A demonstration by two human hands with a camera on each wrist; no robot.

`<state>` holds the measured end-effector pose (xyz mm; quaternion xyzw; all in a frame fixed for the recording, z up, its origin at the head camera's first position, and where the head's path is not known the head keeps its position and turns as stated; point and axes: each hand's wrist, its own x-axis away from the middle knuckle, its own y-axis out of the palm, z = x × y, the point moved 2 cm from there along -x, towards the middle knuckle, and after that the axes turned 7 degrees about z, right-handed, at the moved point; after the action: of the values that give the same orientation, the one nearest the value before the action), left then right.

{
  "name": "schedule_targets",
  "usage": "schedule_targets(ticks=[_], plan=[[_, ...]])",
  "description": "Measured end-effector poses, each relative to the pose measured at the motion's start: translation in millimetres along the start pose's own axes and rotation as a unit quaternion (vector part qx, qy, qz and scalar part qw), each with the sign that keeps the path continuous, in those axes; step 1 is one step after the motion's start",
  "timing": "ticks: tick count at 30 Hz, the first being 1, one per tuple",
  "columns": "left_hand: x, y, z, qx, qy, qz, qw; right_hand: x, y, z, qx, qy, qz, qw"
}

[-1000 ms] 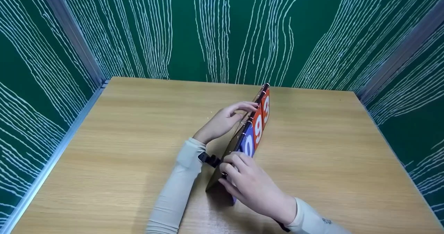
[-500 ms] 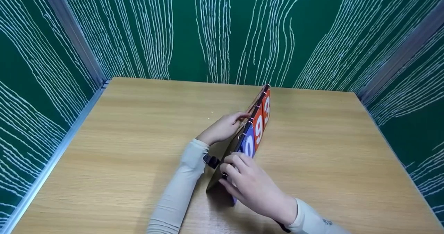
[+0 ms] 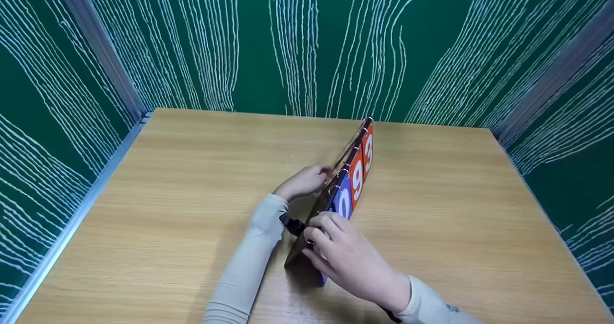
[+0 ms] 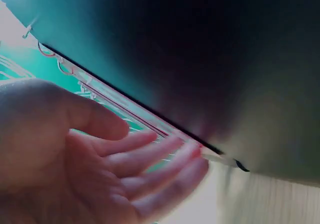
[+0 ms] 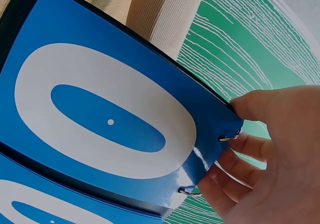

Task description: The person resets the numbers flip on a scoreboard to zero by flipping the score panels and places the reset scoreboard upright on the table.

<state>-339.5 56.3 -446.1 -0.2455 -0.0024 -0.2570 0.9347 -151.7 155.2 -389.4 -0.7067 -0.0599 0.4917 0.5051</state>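
Observation:
A flip scoreboard point(image 3: 356, 173) stands like a tent on the table, its rings along the top spine. Red cards with 3 and 9 and a blue 0 card point(image 5: 105, 24) show on its right face. At the near end, my right hand point(image 3: 352, 259) pinches the spine's corner; in the right wrist view its thumb lies on one side and fingers on the other, by the metal rings point(image 5: 230, 138). My left hand point(image 3: 303, 182) is on the left side, fingers extended beside the dark back panel point(image 4: 200, 59), fingertips at its edge in the left wrist view.
The wooden table point(image 3: 455, 218) extends around the scoreboard. Green walls point(image 3: 261, 41) with white wavy lines enclose its back and sides, with metal posts point(image 3: 103, 45) at the corners.
My left hand has drawn back from the spine near the red 9, down and toward me along the left side. The right hand and scoreboard stay in place.

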Motion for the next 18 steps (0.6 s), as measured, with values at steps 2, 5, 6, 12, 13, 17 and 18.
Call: schedule_targets(ticks=[2, 5, 6, 12, 13, 17, 18], plan=[[-0.4, 0.5, -2.0, -0.011, 0.006, -0.013, 0.9998, 0, 0, 0, -0.001, 0.0, -0.001, 1.0], [-1.3, 1.3, -4.0, -0.029, 0.017, -0.025, 0.9991, 0, 0, 1, -0.004, -0.003, 0.003, 1.0], [-1.6, 1.2, -4.8, -0.03, 0.016, -0.025, 0.9991, 0, 0, 1, -0.004, -0.004, 0.003, 1.0], [-7.3, 2.8, -15.5, 0.042, -0.03, -0.021, 0.9984, -1, 0, 0, -0.007, -0.001, 0.003, 1.0], [-8.3, 3.1, -17.4, 0.053, -0.038, -0.018, 0.9977, -1, 0, 0, -0.009, -0.002, 0.006, 1.0], [-10.6, 2.3, -22.3, 0.08, -0.064, -0.006, 0.9947, -1, 0, 0, -0.009, -0.001, 0.006, 1.0], [-11.5, 2.0, -23.8, 0.087, -0.07, -0.003, 0.9938, -1, 1, 0, -0.01, -0.003, 0.007, 1.0]])
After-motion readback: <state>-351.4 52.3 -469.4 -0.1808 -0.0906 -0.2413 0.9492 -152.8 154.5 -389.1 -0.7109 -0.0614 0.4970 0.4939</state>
